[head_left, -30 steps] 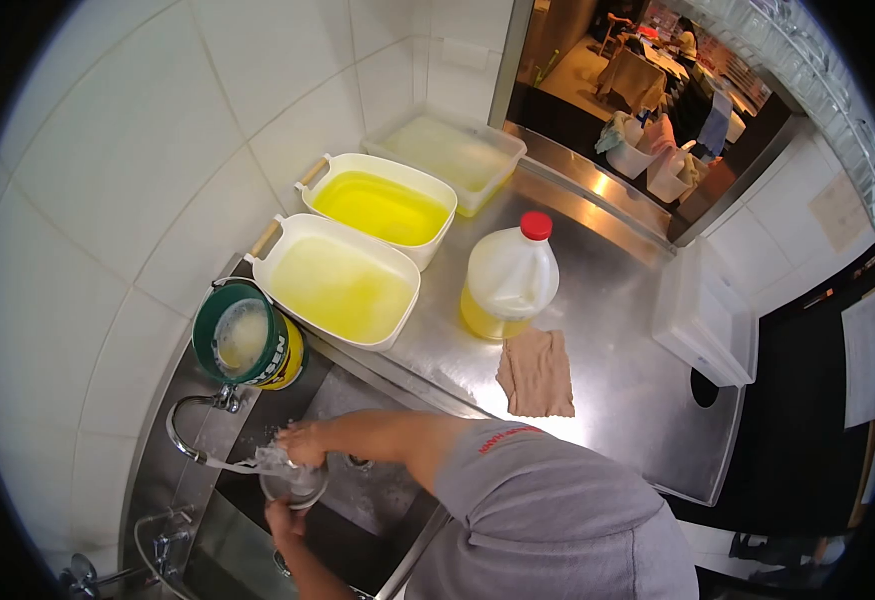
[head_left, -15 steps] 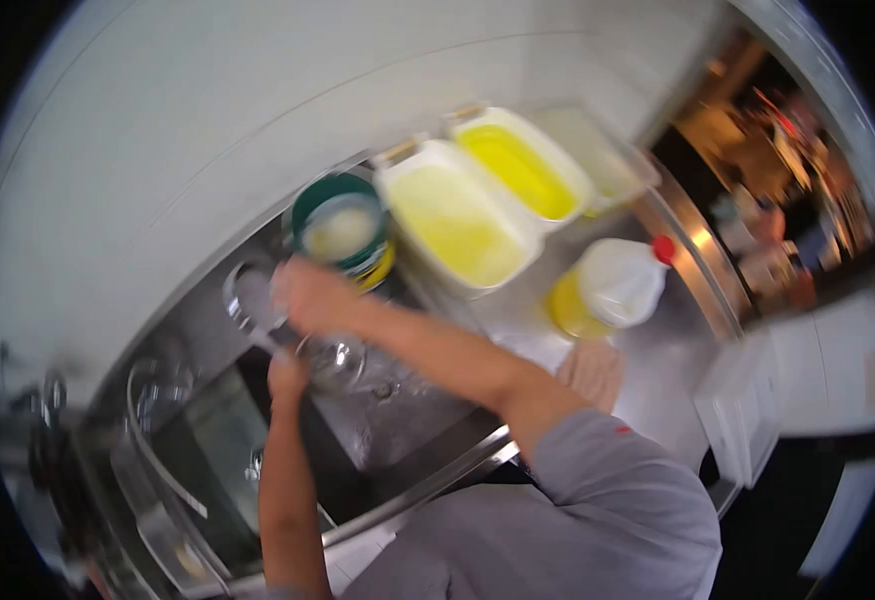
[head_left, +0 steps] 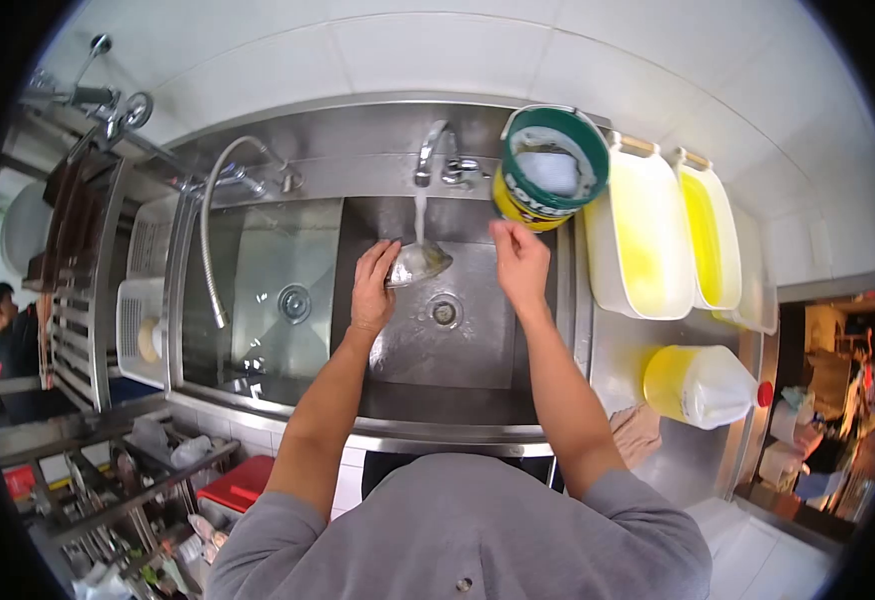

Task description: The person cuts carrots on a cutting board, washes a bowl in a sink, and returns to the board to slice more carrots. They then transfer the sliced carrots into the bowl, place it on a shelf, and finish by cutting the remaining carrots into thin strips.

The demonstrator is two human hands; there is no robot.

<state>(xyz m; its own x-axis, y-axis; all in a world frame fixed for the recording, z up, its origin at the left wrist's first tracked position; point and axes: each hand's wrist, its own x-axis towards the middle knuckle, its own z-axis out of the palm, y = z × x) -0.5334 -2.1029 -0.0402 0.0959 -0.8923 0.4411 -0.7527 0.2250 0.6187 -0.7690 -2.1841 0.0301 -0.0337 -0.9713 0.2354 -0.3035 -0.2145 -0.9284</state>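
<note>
My left hand [head_left: 372,284] grips the edge of a shiny bowl [head_left: 420,263], which is tilted in the right-hand sink basin [head_left: 388,350]. Water from the curved faucet [head_left: 428,155] runs down onto it. Over the right side of the same basin is my right hand [head_left: 524,264], its fingers curled closed. What lies inside those fingers, if anything, is hidden. Just beyond that hand stands a green and yellow bucket [head_left: 548,172] with cloudy liquid and a pale object in it.
Two white tubs [head_left: 608,260] of yellow liquid stand right of the bucket. Nearer me lie a jug [head_left: 708,388] with a red cap and a cloth [head_left: 637,435]. On the left are a water-filled basin [head_left: 258,255], a spray hose [head_left: 208,225] and racks [head_left: 73,350]. A person [head_left: 16,335] is beyond.
My view has swung round and levelled over the sink. My right hand has moved from beside the faucet to the bucket's near side. Water now visibly runs onto the bowl at my left hand.
</note>
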